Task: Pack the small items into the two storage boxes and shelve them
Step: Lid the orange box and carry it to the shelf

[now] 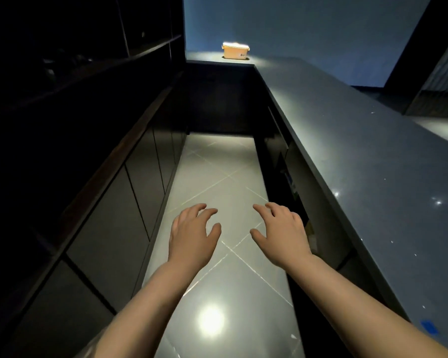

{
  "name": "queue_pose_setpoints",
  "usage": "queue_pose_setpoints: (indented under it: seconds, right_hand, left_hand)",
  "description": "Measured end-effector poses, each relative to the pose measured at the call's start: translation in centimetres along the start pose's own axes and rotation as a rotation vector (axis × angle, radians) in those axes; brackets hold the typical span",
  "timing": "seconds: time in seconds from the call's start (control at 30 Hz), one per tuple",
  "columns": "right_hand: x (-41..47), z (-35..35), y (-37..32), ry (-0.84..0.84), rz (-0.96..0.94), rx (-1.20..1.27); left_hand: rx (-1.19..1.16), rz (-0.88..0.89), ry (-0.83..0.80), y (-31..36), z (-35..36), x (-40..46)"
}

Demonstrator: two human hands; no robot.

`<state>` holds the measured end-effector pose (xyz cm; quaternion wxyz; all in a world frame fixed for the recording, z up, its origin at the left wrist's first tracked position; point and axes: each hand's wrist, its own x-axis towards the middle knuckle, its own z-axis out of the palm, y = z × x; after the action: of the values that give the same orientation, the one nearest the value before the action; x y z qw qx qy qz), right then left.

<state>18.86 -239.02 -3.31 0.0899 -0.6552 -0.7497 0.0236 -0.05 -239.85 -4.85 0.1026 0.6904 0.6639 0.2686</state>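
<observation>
Orange storage box (235,50) far beyond both empty hands (192,233).

Storage box (236,50): pale orange, with a lighter cream-bright lid under the lamp glow, and a small white patch on its front.
Counter (367,156) to my right: dark grey-blue, flecked with tiny white specks; one blue tape mark (429,327) near its close edge.
Floor (217,177): glossy grey tiles, thin pale joint lines crossing diagonally in a diamond pattern, with a round white glare spot.
Cabinets (109,202) to my left: near-black fronts, with a dark brown top edge.
Wall (308,27): muted blue.
</observation>
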Motion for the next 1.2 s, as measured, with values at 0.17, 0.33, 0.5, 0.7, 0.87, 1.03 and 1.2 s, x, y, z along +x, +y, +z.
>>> queue_pose_setpoints:
  seconds: [0.17,0.33,0.5,0.7,0.87,1.03,1.2]
  right_hand:
    - [11.0,-0.8,0.2,0.03,0.046,-0.024]
    - [20.6,-1.1,1.9,0.07,0.077,-0.043]
    - [30.9,-0.1,5.4,0.091,0.09,-0.041]
    - [43.4,0.3,10.4,0.072,0.078,-0.013]
    - [54.4,0.9,13.0,0.047,0.044,-0.005]
    - [65.0,2.8,13.7,0.006,-0.001,-0.007]
    - [77.2,4.8,13.8,0.028,0.018,-0.017]
  left_hand:
    - [0.039,0.073,-0.02,-1.5,0.4,12.7]
    - [0.052,0.139,-0.025,-1.1,2.1,23.9]
    - [0.03,0.121,-0.027,-0.1,6.6,34.2]
    - [0.011,0.101,-0.044,1.7,10.7,46.4]
    - [0.0,0.033,-0.027,0.7,12.6,56.2]
    - [0.013,-0.043,-0.021,-2.6,14.8,65.3]
    - [-0.004,-0.015,-0.019,-5.5,17.4,77.2]
